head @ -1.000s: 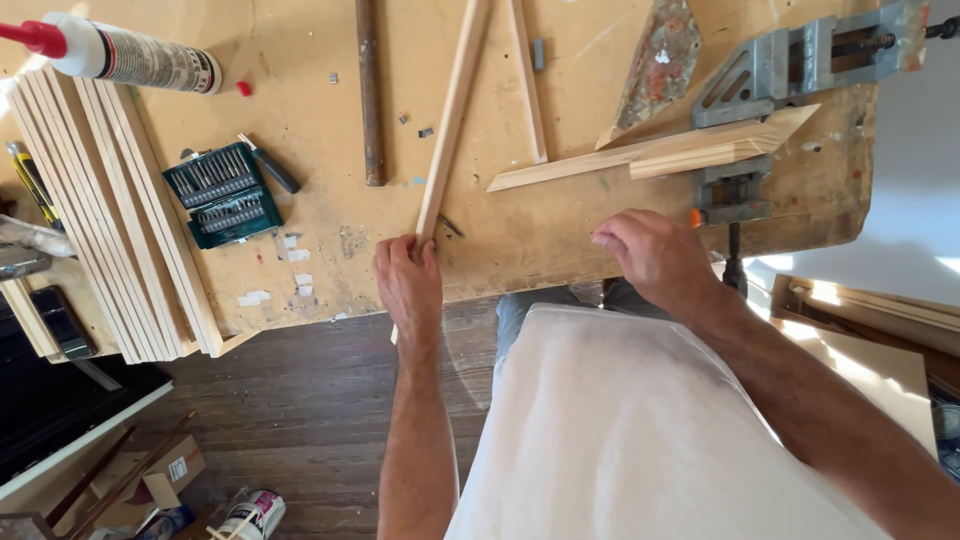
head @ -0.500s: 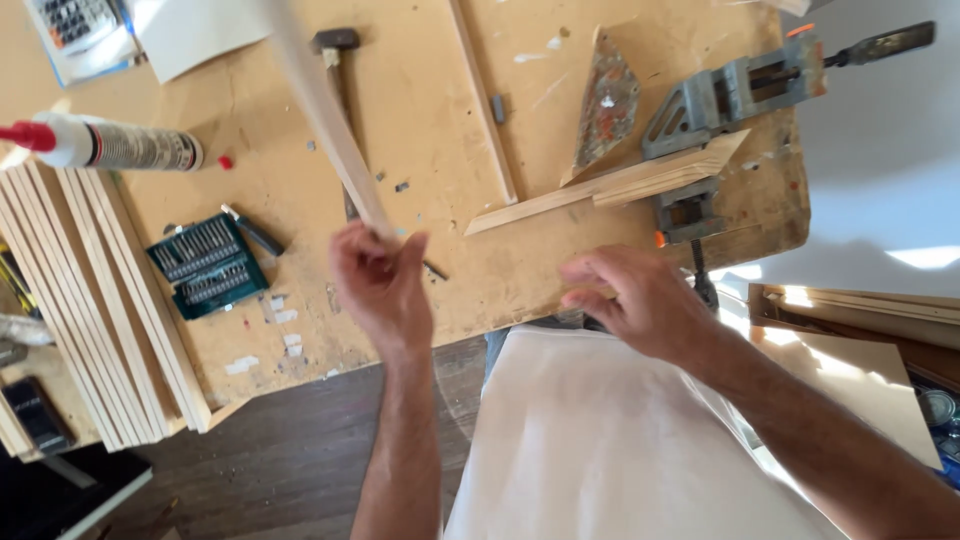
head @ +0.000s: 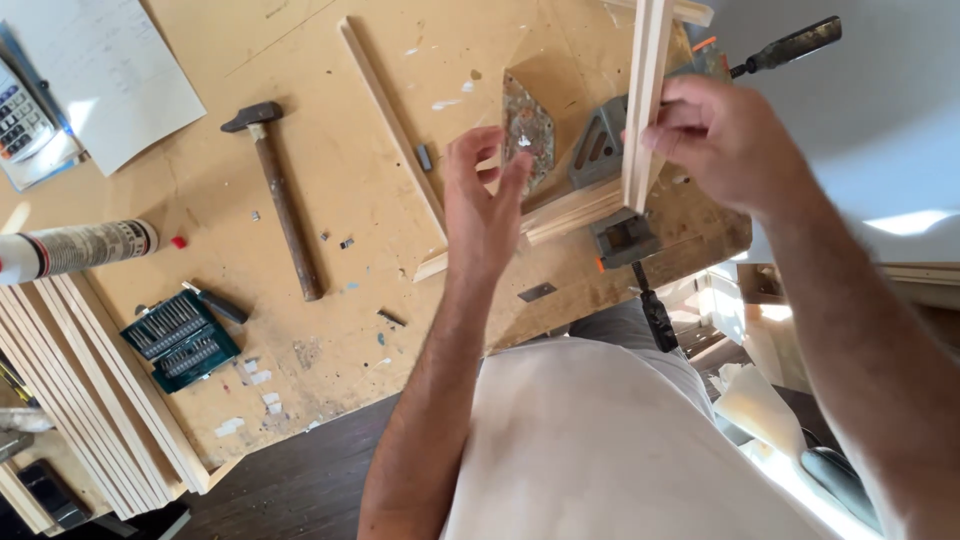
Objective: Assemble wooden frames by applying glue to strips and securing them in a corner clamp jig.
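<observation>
1. Overhead, a wooden table (head: 330, 90) is seen from a head camera, with two bare arms reaching over it from below.
2. A pale wooden strip (head: 647, 90) is gripped upright in the right hand (head: 725, 140), whose fingers are closed around its lower part; its bottom end hangs just above the table's far right corner.
3. Nothing is held in the left hand (head: 485, 215); it is open, fingers loosely spread, raised above the table just left of the strip and not touching it.
4. Below the strip, a grey corner clamp (head: 605, 150) is fixed at the table edge, with another strip (head: 520, 232) lying flat beside it.
5. For the handling to go well, the strip would likely be best steadied by both hands, since its long upper part runs out of view and could swing.
6. A firm pinch near the lower end, as shown, is judged to give good control over where that end is set.
7. Further left, a hammer (head: 280, 200), a green bit case (head: 180, 338), a glue tube (head: 75, 248) and a stack of strips (head: 90, 400) are laid well apart from the hands.
</observation>
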